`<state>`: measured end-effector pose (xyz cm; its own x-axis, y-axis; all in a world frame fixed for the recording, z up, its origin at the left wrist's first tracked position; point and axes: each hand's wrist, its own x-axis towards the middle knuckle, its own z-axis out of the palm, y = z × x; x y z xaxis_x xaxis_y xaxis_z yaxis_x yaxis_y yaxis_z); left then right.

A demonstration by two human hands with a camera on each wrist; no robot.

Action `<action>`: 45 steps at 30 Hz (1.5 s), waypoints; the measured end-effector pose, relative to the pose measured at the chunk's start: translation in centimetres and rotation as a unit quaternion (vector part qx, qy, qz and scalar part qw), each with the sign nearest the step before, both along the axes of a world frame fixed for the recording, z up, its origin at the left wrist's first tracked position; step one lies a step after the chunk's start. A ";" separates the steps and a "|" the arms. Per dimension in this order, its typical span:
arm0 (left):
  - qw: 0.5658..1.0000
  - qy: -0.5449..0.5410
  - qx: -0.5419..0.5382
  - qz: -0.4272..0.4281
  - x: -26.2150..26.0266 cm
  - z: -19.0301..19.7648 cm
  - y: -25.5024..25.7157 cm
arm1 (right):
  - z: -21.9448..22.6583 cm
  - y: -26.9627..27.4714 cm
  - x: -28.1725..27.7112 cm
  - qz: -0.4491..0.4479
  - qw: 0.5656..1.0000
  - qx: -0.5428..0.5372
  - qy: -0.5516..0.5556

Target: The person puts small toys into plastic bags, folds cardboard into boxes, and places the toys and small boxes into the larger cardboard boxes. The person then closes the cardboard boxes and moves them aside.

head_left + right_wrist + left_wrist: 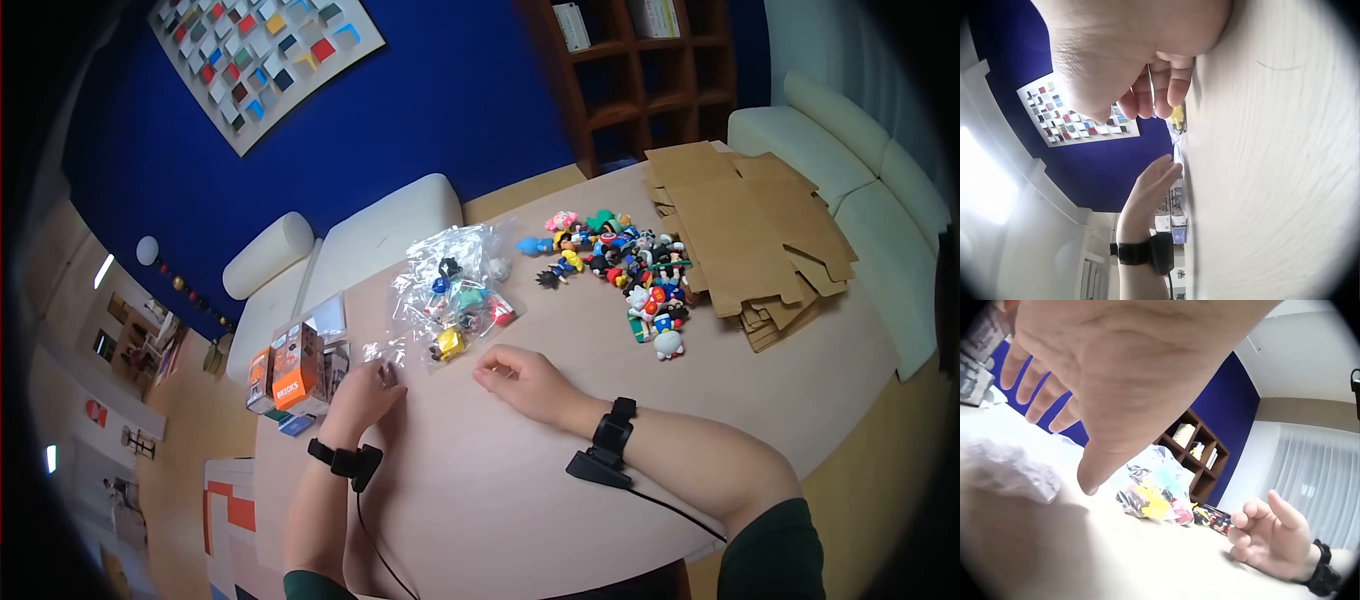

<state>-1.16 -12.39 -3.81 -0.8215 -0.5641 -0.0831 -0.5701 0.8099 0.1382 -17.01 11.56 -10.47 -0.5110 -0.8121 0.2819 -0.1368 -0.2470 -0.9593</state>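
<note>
My left hand (365,398) is over the table beside a small clear plastic bag (388,352); in the left wrist view its fingers are spread above the crumpled plastic (1013,472), holding nothing. The right hand (530,382) rests on the table with loosely bent fingers and nothing visible in them. Beyond both hands lies a pile of clear bags (425,270) with small figures inside, among them a yellow one (449,344). The right wrist view shows the right hand's fingers (1142,103) hanging loosely.
Orange and white boxes (298,370) stand at the left, next to the left hand. A heap of loose toy figures (640,262) lies at the back right, beside flattened cardboard (745,225). White sofas (395,225) stand behind the table (500,500).
</note>
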 end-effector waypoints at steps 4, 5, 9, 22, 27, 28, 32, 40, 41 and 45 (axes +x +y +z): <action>0.994 0.095 -0.037 -0.045 1.7 -1.7 -1.2 | 0.2 0.3 0.0 0.018 1.000 0.015 0.006; 0.996 0.082 -0.026 -0.024 1.6 -1.4 -1.0 | -0.1 0.2 -0.1 0.028 0.999 0.018 -0.013; 0.986 0.162 0.030 0.036 1.5 0.2 1.2 | -0.5 0.1 -0.3 0.060 0.996 0.028 -0.054; 0.650 0.198 0.733 -0.003 -0.3 -0.9 6.4 | 0.3 0.7 -0.6 0.058 0.986 0.002 -0.158; 0.729 0.228 0.645 0.007 -1.8 -4.3 6.7 | -1.1 -0.1 -0.5 0.056 0.994 -0.025 -0.093; 0.747 0.226 0.625 0.011 -1.9 -4.1 6.7 | -0.8 -0.1 -0.3 0.020 0.998 -0.026 -0.046; 0.732 0.242 0.636 0.006 -2.0 -3.6 7.8 | -1.0 -0.3 -0.5 -0.004 0.998 -0.012 -0.063; 0.726 0.256 0.637 -0.037 -1.7 -4.9 6.8 | 2.0 1.1 0.2 -0.092 0.952 0.025 0.291; 0.729 0.251 0.635 -0.044 -1.7 -4.7 6.9 | 2.4 1.2 0.3 -0.105 0.937 0.028 0.332; 0.765 0.218 0.604 -0.058 -1.7 -3.4 6.8 | 4.3 1.8 1.2 -0.081 0.927 0.099 0.352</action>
<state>-2.88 -5.55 -7.26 -0.9583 -0.2138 -0.1894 -0.1904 -0.0162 0.9816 -15.83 13.38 -6.22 -0.3777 -0.8121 0.4448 -0.7657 0.0039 -0.6432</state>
